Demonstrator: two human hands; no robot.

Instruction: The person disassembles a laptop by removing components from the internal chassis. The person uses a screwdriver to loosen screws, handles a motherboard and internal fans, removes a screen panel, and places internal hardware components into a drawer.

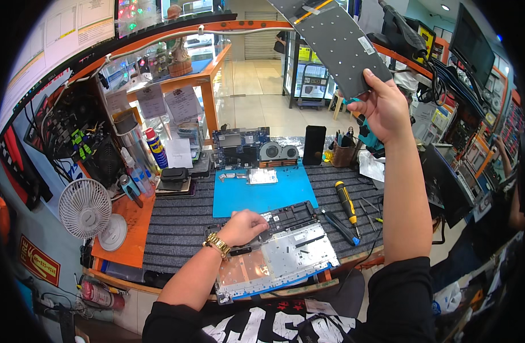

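My right hand (pixel 382 108) is raised at the upper right, its thumb and fingers gripping one end of a laptop keyboard (pixel 339 48). Its dark grey back faces me, dotted with small studs, with an orange ribbon cable near the far end. My left hand (pixel 242 228), with a gold watch at the wrist, lies with curled fingers on the black far strip of a laptop top case (pixel 299 251). That case has a silver metal inner side and a copper-coloured area, and rests at the bench's near edge. Its grip is partly hidden.
Beyond the case is a blue mat (pixel 234 200) with a silver part (pixel 262 176). A circuit board with twin fans (pixel 271 151) stands behind it. Right lie a yellow-black screwdriver (pixel 346 203) and blue-handled pliers (pixel 339 227). A phone (pixel 314 144) stands upright; a white fan (pixel 85 210) stands left.
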